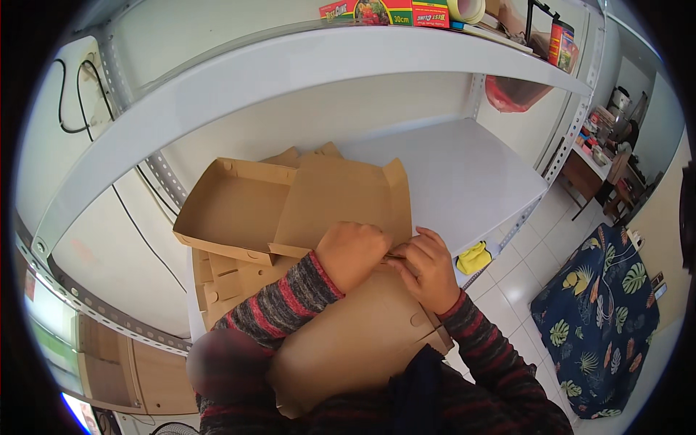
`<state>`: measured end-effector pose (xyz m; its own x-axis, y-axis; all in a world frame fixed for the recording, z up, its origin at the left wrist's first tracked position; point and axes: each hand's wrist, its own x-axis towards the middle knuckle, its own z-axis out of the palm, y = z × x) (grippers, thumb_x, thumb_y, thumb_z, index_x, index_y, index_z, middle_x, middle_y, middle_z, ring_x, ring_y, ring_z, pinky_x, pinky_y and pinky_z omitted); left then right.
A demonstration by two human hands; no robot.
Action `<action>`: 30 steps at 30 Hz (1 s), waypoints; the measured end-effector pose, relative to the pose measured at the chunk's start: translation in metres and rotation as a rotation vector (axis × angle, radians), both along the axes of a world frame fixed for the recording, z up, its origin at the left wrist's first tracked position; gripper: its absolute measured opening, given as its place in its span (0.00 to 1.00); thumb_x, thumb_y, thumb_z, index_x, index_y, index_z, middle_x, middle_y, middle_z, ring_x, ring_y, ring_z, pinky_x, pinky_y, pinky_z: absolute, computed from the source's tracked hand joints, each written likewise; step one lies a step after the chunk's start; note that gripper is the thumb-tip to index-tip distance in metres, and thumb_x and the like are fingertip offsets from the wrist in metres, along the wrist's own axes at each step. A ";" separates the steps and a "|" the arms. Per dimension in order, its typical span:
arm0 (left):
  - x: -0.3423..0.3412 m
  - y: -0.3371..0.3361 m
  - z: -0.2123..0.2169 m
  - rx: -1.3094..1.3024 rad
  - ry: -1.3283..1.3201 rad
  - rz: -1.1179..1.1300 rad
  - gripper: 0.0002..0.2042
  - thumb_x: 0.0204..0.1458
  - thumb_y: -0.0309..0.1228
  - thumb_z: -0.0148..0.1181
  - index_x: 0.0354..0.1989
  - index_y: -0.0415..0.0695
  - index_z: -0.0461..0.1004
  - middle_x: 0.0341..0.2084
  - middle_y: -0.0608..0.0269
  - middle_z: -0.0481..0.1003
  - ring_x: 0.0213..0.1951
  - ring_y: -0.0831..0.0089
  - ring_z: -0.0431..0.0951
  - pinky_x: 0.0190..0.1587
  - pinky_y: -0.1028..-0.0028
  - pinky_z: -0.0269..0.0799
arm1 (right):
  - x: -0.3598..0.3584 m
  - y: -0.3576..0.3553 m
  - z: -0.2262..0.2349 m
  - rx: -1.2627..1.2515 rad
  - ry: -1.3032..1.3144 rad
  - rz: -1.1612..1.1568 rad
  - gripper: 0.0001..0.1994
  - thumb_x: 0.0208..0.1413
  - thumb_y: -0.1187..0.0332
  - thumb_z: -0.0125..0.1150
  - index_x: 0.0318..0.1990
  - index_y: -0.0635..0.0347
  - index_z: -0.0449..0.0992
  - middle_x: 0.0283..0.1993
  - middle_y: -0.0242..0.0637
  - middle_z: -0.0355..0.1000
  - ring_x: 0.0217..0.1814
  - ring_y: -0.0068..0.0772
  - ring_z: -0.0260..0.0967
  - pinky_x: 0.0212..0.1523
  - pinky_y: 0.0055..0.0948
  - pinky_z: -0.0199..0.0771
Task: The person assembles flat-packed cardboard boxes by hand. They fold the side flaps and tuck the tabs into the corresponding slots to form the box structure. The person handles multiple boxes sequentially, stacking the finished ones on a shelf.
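Observation:
A brown cardboard box blank leans against my body, its broad panel facing up and a slotted flap at its right side. My left hand is closed at the far edge of this blank, its fingertips mostly hidden behind the knuckles. Close beside it, my right hand pinches the same edge near the corner, thumb on the near side. Just beyond both hands sits a folded cardboard box with raised walls, its lid opened out to the right.
Flat cardboard blanks lie stacked under the folded box on the grey shelf. An upper shelf beam crosses above, carrying a cling wrap box. A yellow cloth hangs by the shelf's right edge. A leaf-patterned cover stands right.

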<state>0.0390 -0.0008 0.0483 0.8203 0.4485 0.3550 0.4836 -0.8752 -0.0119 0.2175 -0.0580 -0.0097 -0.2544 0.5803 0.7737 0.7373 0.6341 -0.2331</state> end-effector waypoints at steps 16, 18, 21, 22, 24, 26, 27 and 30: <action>0.000 0.005 -0.005 0.025 0.084 0.038 0.07 0.44 0.33 0.63 0.23 0.43 0.77 0.22 0.56 0.76 0.28 0.58 0.80 0.29 0.65 0.76 | -0.004 0.008 0.005 -0.098 -0.064 0.019 0.05 0.45 0.72 0.66 0.29 0.59 0.77 0.30 0.34 0.70 0.37 0.37 0.69 0.63 0.50 0.56; 0.000 0.004 -0.005 0.011 0.087 0.048 0.07 0.45 0.33 0.63 0.24 0.42 0.76 0.23 0.57 0.76 0.29 0.57 0.80 0.30 0.65 0.76 | -0.004 0.007 0.005 -0.114 -0.041 0.018 0.05 0.45 0.71 0.66 0.29 0.59 0.77 0.30 0.34 0.70 0.37 0.37 0.69 0.64 0.51 0.55; -0.001 0.005 -0.006 -0.030 0.030 0.031 0.08 0.45 0.34 0.64 0.23 0.41 0.77 0.23 0.56 0.76 0.29 0.56 0.80 0.30 0.64 0.75 | -0.005 0.007 0.005 -0.146 0.008 0.030 0.03 0.45 0.73 0.66 0.28 0.59 0.77 0.29 0.33 0.70 0.37 0.37 0.69 0.66 0.51 0.52; -0.001 0.006 -0.007 -0.053 0.040 0.020 0.09 0.45 0.35 0.64 0.24 0.41 0.77 0.23 0.55 0.76 0.29 0.56 0.80 0.30 0.63 0.75 | -0.003 0.008 0.005 -0.173 0.007 0.055 0.03 0.43 0.75 0.65 0.28 0.59 0.78 0.28 0.34 0.71 0.37 0.37 0.69 0.67 0.52 0.50; -0.003 0.007 -0.005 -0.149 0.024 -0.046 0.09 0.45 0.35 0.65 0.24 0.42 0.77 0.23 0.54 0.77 0.29 0.55 0.79 0.31 0.63 0.74 | -0.001 0.007 0.006 -0.231 0.002 0.100 0.03 0.43 0.76 0.66 0.27 0.58 0.78 0.29 0.33 0.71 0.38 0.37 0.70 0.68 0.52 0.48; -0.011 0.008 0.001 -0.294 -0.027 -0.156 0.08 0.45 0.34 0.64 0.25 0.42 0.77 0.23 0.54 0.77 0.28 0.55 0.79 0.31 0.62 0.72 | -0.001 0.001 0.011 -0.295 -0.009 0.142 0.02 0.44 0.74 0.67 0.27 0.58 0.79 0.29 0.32 0.73 0.41 0.37 0.70 0.69 0.53 0.46; -0.013 0.008 0.006 -0.368 0.034 -0.179 0.07 0.45 0.33 0.64 0.25 0.42 0.77 0.23 0.54 0.76 0.28 0.55 0.78 0.32 0.61 0.72 | 0.001 0.002 0.013 -0.329 -0.050 0.207 0.06 0.46 0.70 0.68 0.31 0.58 0.79 0.32 0.32 0.73 0.43 0.36 0.70 0.68 0.52 0.49; -0.023 0.005 0.018 -0.557 0.218 -0.246 0.05 0.44 0.30 0.62 0.25 0.42 0.77 0.23 0.54 0.76 0.29 0.54 0.77 0.34 0.61 0.71 | 0.015 0.012 0.023 -0.444 -0.017 0.346 0.18 0.48 0.61 0.70 0.45 0.60 0.77 0.41 0.35 0.74 0.50 0.35 0.70 0.64 0.48 0.57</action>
